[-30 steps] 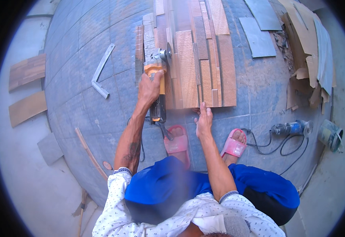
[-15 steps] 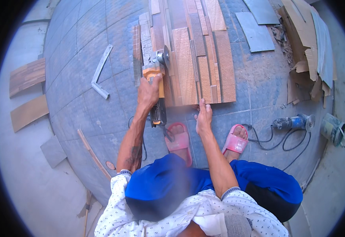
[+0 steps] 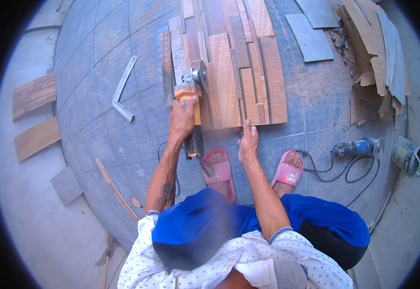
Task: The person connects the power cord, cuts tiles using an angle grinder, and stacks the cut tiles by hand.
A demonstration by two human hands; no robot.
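My left hand [image 3: 182, 118] is wrapped round the body of a yellow angle grinder [image 3: 188, 91]. The grinder's disc [image 3: 202, 76] stands on edge over the left part of a wood-look tile [image 3: 229, 82], patterned in brown strips. Whether the disc touches the surface is hard to tell. At the tile's near edge, my right hand [image 3: 248, 141] grips it with the thumb on top; the fingers beneath are partly hidden. A narrow cut strip [image 3: 166, 62] lies along the tile's left side, beside a pale, dusty piece [image 3: 177, 48].
A metal angle square [image 3: 122, 89] lies on the floor to the left. On the right are grey tiles [image 3: 308, 37], torn cardboard [image 3: 364, 43], a blue grinder [image 3: 354, 148] with its cable, and a dirty bucket [image 3: 406, 156]. My pink-sandalled feet [image 3: 287, 171] are close to the tile.
My left hand has drawn the grinder a short way toward me along the tile. My right hand keeps its place on the near edge.
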